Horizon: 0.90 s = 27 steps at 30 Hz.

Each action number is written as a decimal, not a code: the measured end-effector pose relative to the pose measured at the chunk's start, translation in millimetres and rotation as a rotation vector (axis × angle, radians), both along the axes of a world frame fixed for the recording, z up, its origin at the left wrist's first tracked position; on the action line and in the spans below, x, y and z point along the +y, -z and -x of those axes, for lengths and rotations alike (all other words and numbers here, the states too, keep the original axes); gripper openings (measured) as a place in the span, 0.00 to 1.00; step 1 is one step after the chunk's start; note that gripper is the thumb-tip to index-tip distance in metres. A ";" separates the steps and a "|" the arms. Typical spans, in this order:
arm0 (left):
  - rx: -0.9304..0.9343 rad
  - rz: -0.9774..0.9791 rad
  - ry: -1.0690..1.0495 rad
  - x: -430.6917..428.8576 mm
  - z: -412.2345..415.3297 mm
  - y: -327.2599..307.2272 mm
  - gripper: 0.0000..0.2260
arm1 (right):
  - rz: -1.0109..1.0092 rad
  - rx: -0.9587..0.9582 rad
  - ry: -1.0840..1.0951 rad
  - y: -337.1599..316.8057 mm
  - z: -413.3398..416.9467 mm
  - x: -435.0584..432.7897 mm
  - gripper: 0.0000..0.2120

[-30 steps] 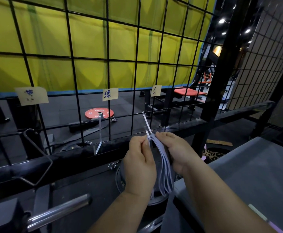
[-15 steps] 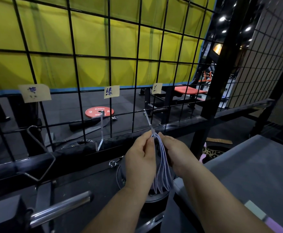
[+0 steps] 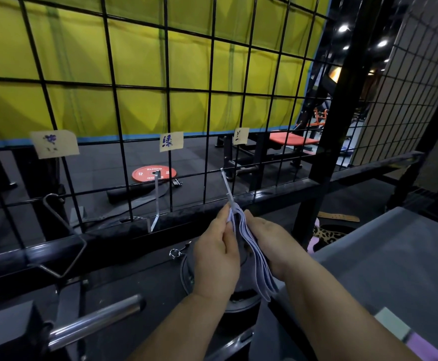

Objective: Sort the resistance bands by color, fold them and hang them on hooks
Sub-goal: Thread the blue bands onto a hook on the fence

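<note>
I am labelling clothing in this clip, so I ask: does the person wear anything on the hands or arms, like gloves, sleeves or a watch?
No. The left hand and the right hand are bare, without gloves, and no ring shows. The left forearm and right forearm are bare to the frame edge: no sleeve, watch or wristband is visible.

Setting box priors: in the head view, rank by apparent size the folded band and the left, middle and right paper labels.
1. folded band
2. left label
3. middle label
4. right label
The size gaps between the labels may only reflect nearness to the camera.
</note>
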State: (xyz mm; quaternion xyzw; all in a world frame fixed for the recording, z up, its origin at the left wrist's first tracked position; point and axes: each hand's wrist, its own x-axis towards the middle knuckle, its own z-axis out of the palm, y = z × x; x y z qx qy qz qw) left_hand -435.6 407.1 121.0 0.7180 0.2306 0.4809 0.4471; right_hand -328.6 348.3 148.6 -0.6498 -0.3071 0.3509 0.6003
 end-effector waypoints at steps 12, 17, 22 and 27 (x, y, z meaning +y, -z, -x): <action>-0.049 0.076 0.046 3.1 0.2 6.7 0.19 | -0.005 -0.061 -0.020 -6.3 -8.9 -3.3 0.17; -0.124 0.142 0.117 -6.1 -1.5 1.7 0.13 | 0.028 -0.150 0.031 0.3 -6.8 1.2 0.19; -0.122 0.224 0.102 -10.4 -5.2 -0.1 0.17 | 0.006 -0.186 0.075 9.3 -6.0 2.2 0.18; -0.027 0.186 0.080 -18.6 -6.7 2.5 0.23 | 0.003 -0.066 0.072 22.6 -3.5 0.1 0.16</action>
